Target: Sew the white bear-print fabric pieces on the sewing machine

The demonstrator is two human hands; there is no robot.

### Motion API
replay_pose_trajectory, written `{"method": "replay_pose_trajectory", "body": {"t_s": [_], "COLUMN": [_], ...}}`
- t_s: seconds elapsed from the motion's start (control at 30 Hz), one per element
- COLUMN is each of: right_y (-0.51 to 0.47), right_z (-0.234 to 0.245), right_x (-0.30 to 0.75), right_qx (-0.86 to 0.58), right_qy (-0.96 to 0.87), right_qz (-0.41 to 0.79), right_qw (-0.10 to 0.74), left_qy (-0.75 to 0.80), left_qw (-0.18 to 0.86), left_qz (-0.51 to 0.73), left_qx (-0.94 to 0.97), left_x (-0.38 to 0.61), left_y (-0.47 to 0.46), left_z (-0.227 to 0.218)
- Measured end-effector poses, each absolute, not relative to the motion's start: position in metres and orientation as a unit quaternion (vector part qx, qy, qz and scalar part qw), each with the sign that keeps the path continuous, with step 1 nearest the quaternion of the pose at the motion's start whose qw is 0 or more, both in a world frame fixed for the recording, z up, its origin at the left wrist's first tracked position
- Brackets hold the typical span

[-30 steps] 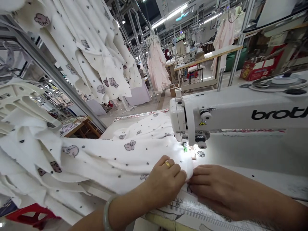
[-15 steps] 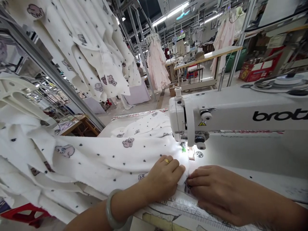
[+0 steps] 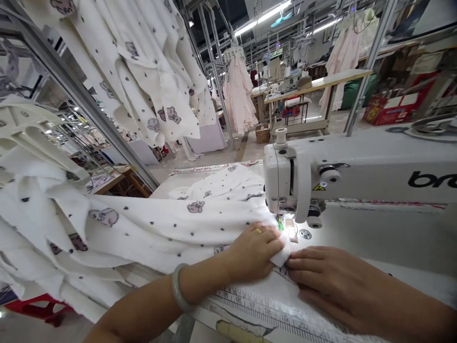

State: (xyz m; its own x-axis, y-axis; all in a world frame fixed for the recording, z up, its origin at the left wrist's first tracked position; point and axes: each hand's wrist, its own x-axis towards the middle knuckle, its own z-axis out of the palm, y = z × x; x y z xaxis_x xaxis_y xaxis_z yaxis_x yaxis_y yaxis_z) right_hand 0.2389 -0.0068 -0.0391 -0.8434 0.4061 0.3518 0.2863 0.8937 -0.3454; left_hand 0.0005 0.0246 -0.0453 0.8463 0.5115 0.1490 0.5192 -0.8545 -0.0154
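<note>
White fabric (image 3: 153,224) printed with small dark marks and pinkish animals runs across the machine bed to the lit needle area. My left hand (image 3: 255,250), with a ring and a bangle, has its fingers closed on the fabric just in front of the presser foot (image 3: 280,223). Close by on the right, my right hand (image 3: 321,274) pinches the lower corner of the folded fabric edge. Its fingertips are partly hidden. Above and right of the hands stands the white sewing machine (image 3: 303,181); its lamp makes the stitching spot very bright.
A printed ruler strip (image 3: 257,309) lies along the front edge of the machine bed. More printed fabric hangs (image 3: 143,71) at the upper left. A metal post (image 3: 107,138) slants behind it. A red stool (image 3: 39,309) stands low on the left.
The camera view has shifted, moving the machine rightward in the picture. My left hand has come nearer the presser foot, and the fabric edge has advanced a little toward the needle.
</note>
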Motion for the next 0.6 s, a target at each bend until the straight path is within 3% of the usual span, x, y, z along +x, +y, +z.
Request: {"method": "replay_pose_trajectory", "body": {"t_s": [0.17,0.6], "right_y": [0.003,0.009], "right_z": [-0.038,-0.041], "right_x": [0.240,0.250], "right_qx": [-0.172,-0.188], "right_qy": [-0.946,-0.957], "right_qz": [0.099,0.161], "right_qw": [0.256,0.151], "left_qy": [-0.279,-0.241], "left_qw": [0.019,0.011], "left_qz": [-0.046,-0.143], "left_qx": [-0.959,-0.960], "left_x": [0.006,-0.003], "left_y": [0.040,0.027], "left_z": [-0.039,-0.031]}}
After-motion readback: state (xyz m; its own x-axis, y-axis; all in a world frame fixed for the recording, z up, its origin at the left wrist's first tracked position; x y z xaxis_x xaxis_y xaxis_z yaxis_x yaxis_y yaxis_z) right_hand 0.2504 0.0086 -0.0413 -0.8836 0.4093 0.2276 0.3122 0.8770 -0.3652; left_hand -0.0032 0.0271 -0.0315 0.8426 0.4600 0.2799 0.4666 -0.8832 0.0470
